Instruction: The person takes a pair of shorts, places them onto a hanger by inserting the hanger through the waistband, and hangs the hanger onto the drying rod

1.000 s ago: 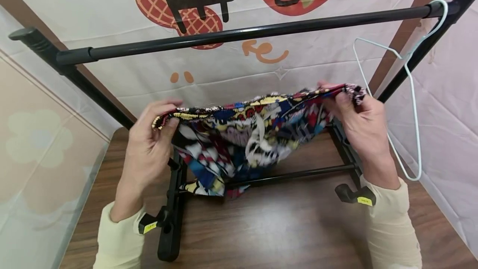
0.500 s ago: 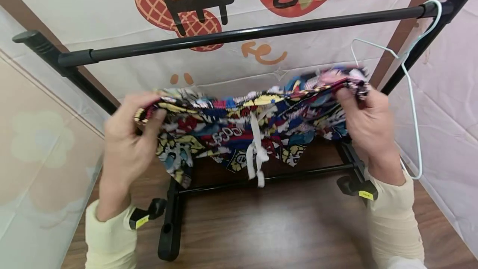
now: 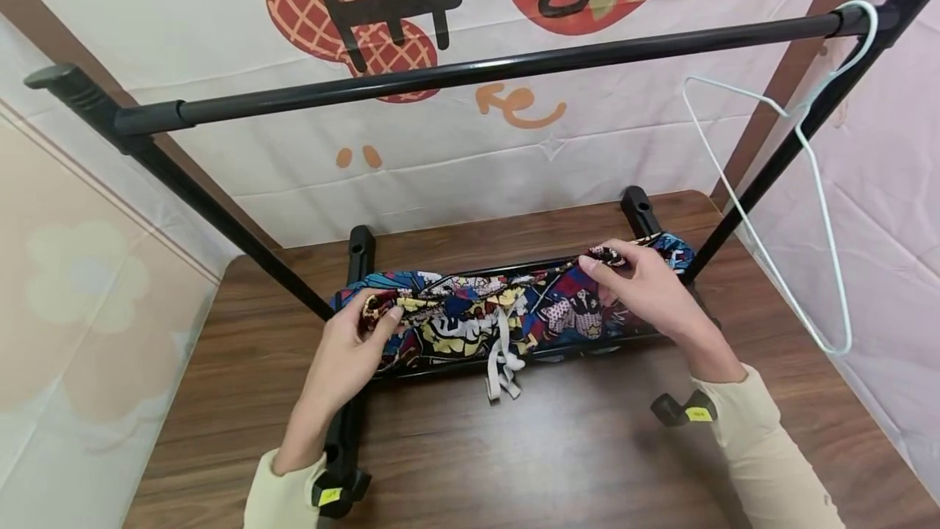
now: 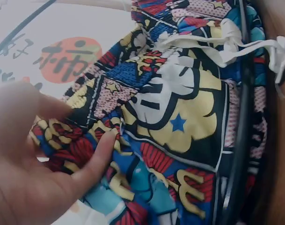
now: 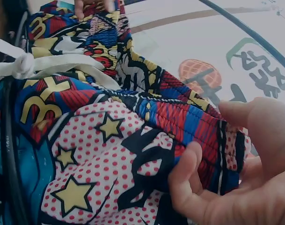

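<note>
In the wrist views, the edges cut off your left hand (image 4: 41, 173), right hand (image 5: 254, 199) and cloth (image 4: 179, 117); yellow tags (image 3: 698, 414) are too small to read.

We see bright light in the head view, with pale glare and a soft shadow on the desk (image 3: 514, 455); both wrist views give us a hazy, washed-out backdrop (image 4: 109, 26).

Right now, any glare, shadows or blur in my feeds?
Head: pale glare on the wooden tabletop, with a soft shadow beside the right forearm. Left wrist: left hand looks soft, patterned garment sharper. Right wrist: backdrop looks hazy and washed out.
</note>
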Motion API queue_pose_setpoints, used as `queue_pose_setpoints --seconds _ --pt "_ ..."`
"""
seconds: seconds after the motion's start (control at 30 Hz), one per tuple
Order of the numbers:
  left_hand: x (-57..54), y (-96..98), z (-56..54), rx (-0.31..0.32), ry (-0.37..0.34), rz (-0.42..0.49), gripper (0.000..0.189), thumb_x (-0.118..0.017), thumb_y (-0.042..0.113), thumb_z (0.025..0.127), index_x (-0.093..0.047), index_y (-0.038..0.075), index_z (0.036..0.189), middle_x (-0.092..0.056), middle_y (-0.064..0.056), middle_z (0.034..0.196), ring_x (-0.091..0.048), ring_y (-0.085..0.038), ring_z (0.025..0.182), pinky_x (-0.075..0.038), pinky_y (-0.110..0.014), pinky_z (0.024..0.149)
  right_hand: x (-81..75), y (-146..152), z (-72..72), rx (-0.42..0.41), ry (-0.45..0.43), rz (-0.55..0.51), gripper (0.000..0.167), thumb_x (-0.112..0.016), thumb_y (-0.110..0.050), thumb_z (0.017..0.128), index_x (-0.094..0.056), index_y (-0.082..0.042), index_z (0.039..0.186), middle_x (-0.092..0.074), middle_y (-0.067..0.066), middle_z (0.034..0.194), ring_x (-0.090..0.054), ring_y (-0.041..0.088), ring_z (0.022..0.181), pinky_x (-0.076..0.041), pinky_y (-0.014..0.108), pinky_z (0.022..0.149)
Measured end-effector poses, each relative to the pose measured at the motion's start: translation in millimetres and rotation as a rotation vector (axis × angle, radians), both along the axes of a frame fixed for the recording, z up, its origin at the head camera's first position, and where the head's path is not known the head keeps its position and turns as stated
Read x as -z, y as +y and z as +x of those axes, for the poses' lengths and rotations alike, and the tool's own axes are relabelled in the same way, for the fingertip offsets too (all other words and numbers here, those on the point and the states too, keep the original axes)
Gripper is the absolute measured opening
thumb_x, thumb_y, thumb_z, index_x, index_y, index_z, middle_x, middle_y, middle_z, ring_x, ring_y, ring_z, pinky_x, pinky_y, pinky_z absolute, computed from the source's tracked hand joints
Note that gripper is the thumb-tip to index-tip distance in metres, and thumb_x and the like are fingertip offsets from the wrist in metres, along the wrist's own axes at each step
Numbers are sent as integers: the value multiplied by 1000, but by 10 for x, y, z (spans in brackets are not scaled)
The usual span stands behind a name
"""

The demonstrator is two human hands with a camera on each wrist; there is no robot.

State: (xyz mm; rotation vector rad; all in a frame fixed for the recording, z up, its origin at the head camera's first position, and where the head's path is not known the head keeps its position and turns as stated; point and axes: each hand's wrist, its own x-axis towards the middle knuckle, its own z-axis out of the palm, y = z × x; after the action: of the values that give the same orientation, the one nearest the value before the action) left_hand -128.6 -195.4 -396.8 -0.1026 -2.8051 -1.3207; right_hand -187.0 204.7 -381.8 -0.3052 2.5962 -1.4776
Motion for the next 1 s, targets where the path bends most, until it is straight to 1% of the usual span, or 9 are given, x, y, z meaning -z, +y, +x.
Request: queue_pose_setpoints --seconds 0.1,0.17,0.27,0.4,0.53,0.67,0.8,0.93,1.0 --pt "69 40 2 -25 -30 22 44 -52 54 108 -60 15 127 -65 -7 97 -59 -20 80 -46 -28 66 13 -35 12 17 -24 22 41 -65 -49 103 -67 -13 121 -70 11 89 -68 27 80 -56 37 74" --pt "84 63 2 -34 -42 57 41 -52 51 109 -57 13 125 -57 -8 94 -54 -19 78 -45 -29 68 17 -45 13 17 -33 9 38 -64 -44 105 -67 -10 122 -71 14 98 -70 24 85 -60 39 81" --pt "67 96 7 -68 -62 155 25 -50 27 111 -53 8 127 -52 -8 97 -49 -15 80 -42 -26 72 15 -46 13 21 -47 -72 32 -55 -29 110 -65 -2 124 -69 17 117 -72 17 94 -63 41 91" --pt "18 142 7 -161 -27 343 25 -44 -5 96 -56 2 118 -56 -8 109 -50 -12 91 -41 -21 72 -2 -47 11 69 -76 -197 29 -44 -15 110 -59 6 123 -60 19 123 -68 12 98 -63 37 92" --pt "-35 152 6 -188 -4 442 20 -47 -9 97 -56 4 109 -58 0 108 -53 -11 96 -45 -21 69 -40 -55 9 116 -91 -161 38 -52 -33 111 -58 2 125 -60 18 128 -66 10 98 -64 35 89" --pt "-81 114 -8 -174 -31 505 12 -59 1 103 -56 8 112 -63 11 107 -58 -7 103 -51 -20 82 -77 -21 11 144 -90 -95 54 -56 -50 107 -59 -1 130 -64 17 121 -73 13 87 -63 32 85" --pt "-83 61 -18 -144 -75 446 19 -65 19 106 -59 8 120 -65 11 113 -58 -7 109 -48 -19 91 -69 15 7 140 -111 -80 57 -56 -52 107 -56 -2 132 -61 17 114 -77 21 85 -63 40 88" --pt "-54 43 5 -71 -135 304 33 -64 34 106 -65 10 129 -62 0 125 -54 -12 109 -47 -21 89 -15 16 -2 79 -143 -6 60 -52 -55 107 -56 -2 134 -64 23 134 -80 25 95 -61 51 97" --pt "-43 51 20 -58 -150 285 37 -63 36 107 -67 9 132 -62 -6 129 -51 -14 108 -46 -21 87 14 10 -6 43 -161 39 60 -52 -56 108 -57 -2 134 -66 25 134 -80 27 95 -61 51 96"
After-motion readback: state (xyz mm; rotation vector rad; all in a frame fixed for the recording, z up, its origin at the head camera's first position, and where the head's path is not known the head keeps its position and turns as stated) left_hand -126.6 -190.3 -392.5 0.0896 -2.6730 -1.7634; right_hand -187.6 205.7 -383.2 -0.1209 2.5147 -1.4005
